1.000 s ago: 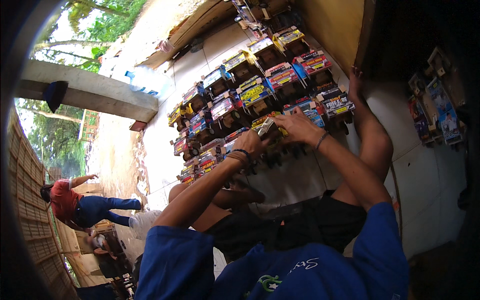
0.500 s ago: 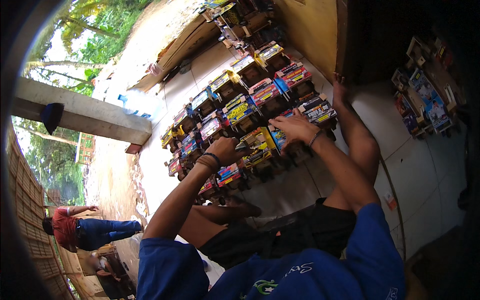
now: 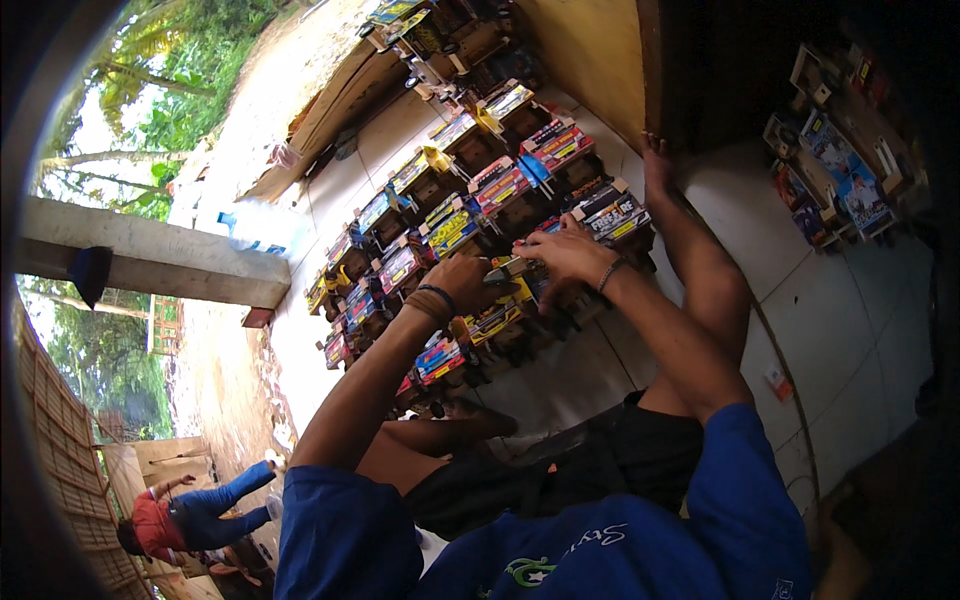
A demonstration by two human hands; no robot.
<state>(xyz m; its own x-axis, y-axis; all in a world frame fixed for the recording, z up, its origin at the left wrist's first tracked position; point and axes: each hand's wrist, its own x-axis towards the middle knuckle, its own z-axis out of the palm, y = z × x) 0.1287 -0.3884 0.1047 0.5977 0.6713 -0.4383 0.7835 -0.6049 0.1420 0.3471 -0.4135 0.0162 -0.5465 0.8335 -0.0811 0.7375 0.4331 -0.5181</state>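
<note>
Several rows of small toy trucks [image 3: 453, 232] with bright printed panels and brown wooden-looking bodies stand in front of me. My left hand [image 3: 458, 284] is closed round a small grey hand tool [image 3: 507, 269], whose exact kind I cannot make out. The tool's tip points toward my right hand, over a yellow toy truck [image 3: 497, 322]. My right hand [image 3: 572, 254] straddles the neighbouring toy truck, thumb on the near side and fingers over the far side; the hand covers most of that truck. A black toy truck [image 3: 617, 218] stands just beyond my right wrist.
My bent legs [image 3: 705, 270] flank the rows on the tiled floor [image 3: 840, 330]. More toy trucks stand at the far wall [image 3: 600, 60] and others [image 3: 850, 180] at the right. A concrete post [image 3: 160, 240] rises at left. Another person [image 3: 185, 520] is farther off at lower left.
My hands have come closer together, and the tool now reaches near my right fingers. The view has shifted slightly. The person in the background has moved and now leans over.
</note>
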